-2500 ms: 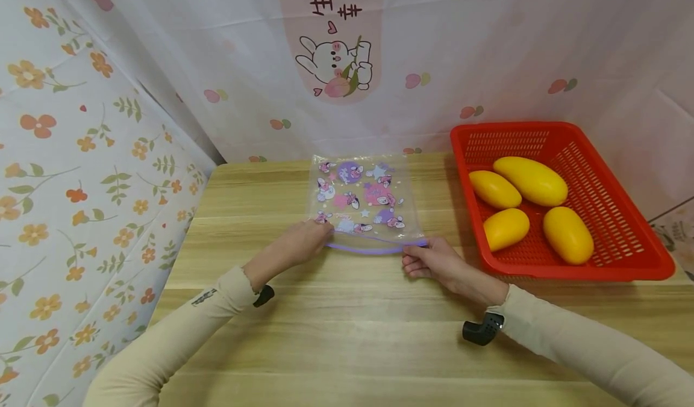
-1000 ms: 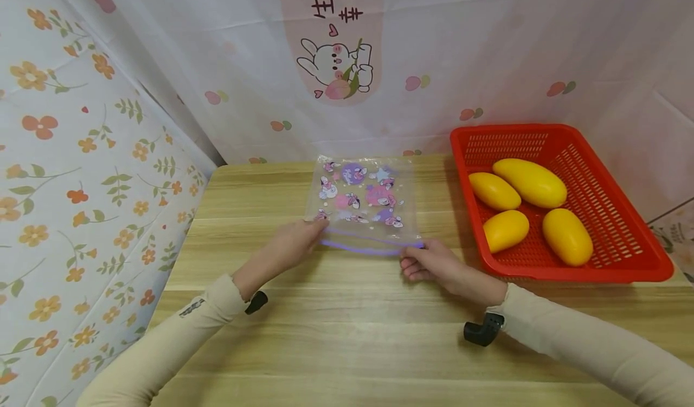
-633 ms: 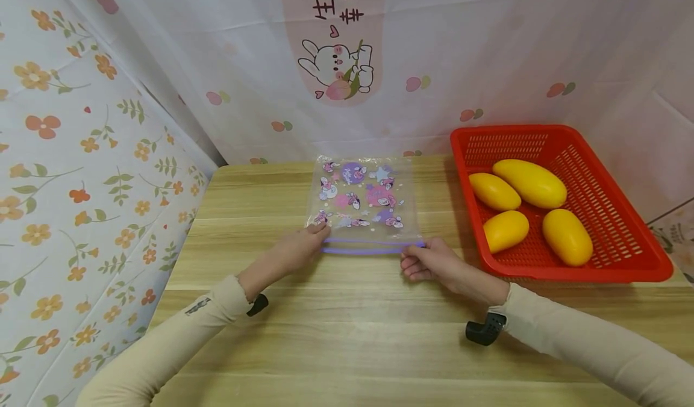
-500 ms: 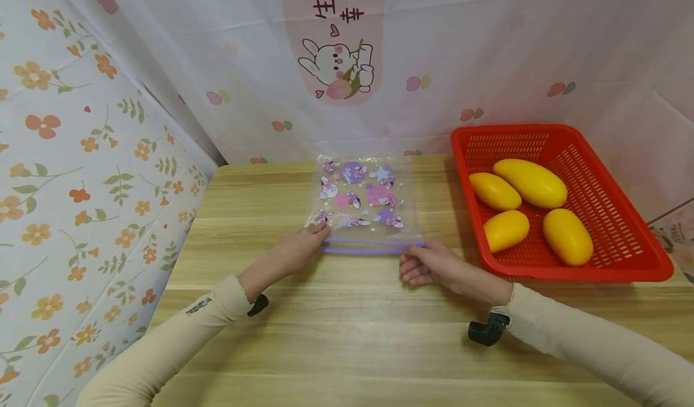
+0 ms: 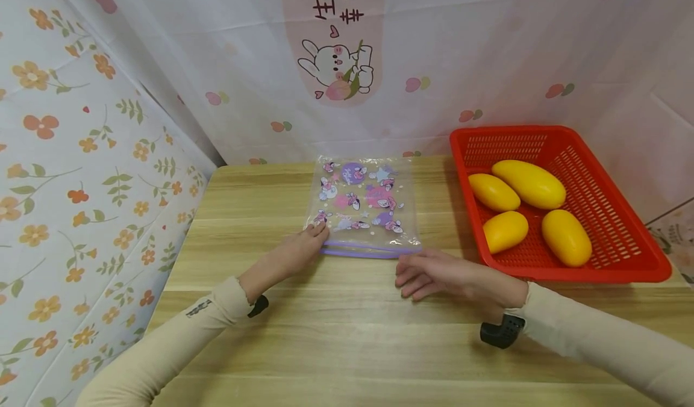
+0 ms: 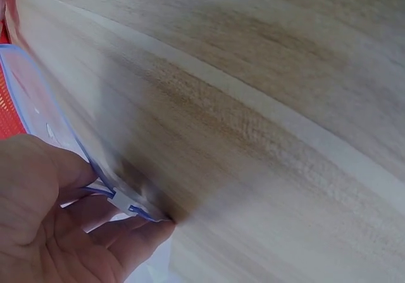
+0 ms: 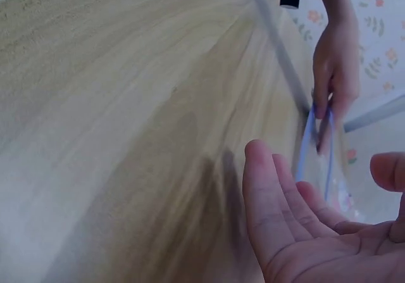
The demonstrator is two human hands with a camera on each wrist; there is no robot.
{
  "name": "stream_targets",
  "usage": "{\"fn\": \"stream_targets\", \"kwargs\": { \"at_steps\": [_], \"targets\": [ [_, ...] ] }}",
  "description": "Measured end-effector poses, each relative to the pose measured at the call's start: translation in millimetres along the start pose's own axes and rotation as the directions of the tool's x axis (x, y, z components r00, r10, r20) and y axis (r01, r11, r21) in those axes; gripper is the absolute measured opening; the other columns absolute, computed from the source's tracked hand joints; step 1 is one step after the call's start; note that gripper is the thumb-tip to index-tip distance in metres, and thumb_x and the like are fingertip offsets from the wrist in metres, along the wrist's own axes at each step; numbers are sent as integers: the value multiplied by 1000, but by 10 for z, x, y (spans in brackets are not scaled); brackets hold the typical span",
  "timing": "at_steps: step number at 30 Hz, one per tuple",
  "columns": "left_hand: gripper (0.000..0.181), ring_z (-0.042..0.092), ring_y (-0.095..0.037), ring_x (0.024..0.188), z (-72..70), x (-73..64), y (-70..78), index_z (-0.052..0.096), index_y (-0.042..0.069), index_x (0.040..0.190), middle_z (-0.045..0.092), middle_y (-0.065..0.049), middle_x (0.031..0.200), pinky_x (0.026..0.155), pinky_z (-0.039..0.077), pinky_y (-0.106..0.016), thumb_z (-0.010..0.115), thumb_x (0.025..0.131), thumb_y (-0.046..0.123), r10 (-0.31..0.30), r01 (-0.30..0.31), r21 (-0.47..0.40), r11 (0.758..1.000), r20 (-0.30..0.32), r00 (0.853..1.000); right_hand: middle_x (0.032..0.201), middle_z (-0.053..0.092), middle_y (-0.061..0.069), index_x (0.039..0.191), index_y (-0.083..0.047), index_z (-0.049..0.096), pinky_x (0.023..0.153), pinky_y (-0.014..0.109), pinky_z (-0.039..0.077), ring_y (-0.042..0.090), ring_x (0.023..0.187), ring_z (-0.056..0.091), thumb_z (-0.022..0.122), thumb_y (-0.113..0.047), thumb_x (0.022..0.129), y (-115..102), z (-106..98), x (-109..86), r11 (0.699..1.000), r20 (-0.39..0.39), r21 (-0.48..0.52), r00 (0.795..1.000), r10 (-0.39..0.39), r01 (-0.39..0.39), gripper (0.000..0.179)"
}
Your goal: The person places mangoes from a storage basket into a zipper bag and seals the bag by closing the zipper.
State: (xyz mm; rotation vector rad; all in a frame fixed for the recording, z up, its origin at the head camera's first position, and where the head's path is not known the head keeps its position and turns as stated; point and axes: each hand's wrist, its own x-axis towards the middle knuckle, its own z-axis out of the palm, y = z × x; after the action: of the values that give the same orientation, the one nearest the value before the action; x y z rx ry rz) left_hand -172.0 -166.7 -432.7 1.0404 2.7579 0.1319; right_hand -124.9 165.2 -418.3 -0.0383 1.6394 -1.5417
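A clear zip bag (image 5: 360, 205) with pink and purple cartoon prints lies on the wooden table, its purple-edged mouth toward the person. My left hand (image 5: 297, 251) pinches the left end of that mouth. The left wrist view shows the thumb and fingers around the purple edge, close to a small pale slider (image 6: 121, 201). At the other end of the mouth, my right hand (image 5: 440, 274) is just off the bag's corner. Its fingers (image 7: 272, 213) are extended and apart from the thumb in the right wrist view, holding nothing.
A red plastic basket (image 5: 602, 273) holding several yellow mangoes (image 5: 528, 184) stands right of the bag, close beyond the right hand. A printed white cloth (image 5: 244, 64) hangs along the table's back edge, and a floral cloth (image 5: 87, 214) borders the left side.
My right hand has let go of the bag's right corner and moved slightly toward the person and right. The left hand keeps its pinch. The bag's mouth edges now lie closer together.
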Motion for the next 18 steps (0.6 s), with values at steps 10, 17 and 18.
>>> {"fn": "stream_targets", "kwargs": {
  "at_steps": [10,17,18],
  "targets": [
    [40,50,-51,127,12,-2,-25,49,-11,138,45,-33,146,100,46,-57,57,98,-8,21,-21,-5,1000,0,1000,127,61,25,136,9,50,93,50,54,42,111,63,50,-26,109,-232,-42,-92,945,99,-287,986,-135,158,44],
    [39,50,-50,127,21,4,-28,49,-11,138,46,-32,146,98,48,-57,55,100,-7,29,-29,14,999,-8,1000,131,60,18,145,2,49,90,45,56,35,110,63,55,-34,106,-529,-78,-230,794,58,-568,973,-224,217,52],
    [39,51,-50,127,24,7,-30,49,-11,138,46,-32,146,97,48,-57,55,100,-7,29,-28,16,999,-9,1000,133,59,18,145,1,49,90,45,56,35,111,62,55,-35,106,-565,-95,-244,765,58,-602,968,-245,229,53]
  ]
}}
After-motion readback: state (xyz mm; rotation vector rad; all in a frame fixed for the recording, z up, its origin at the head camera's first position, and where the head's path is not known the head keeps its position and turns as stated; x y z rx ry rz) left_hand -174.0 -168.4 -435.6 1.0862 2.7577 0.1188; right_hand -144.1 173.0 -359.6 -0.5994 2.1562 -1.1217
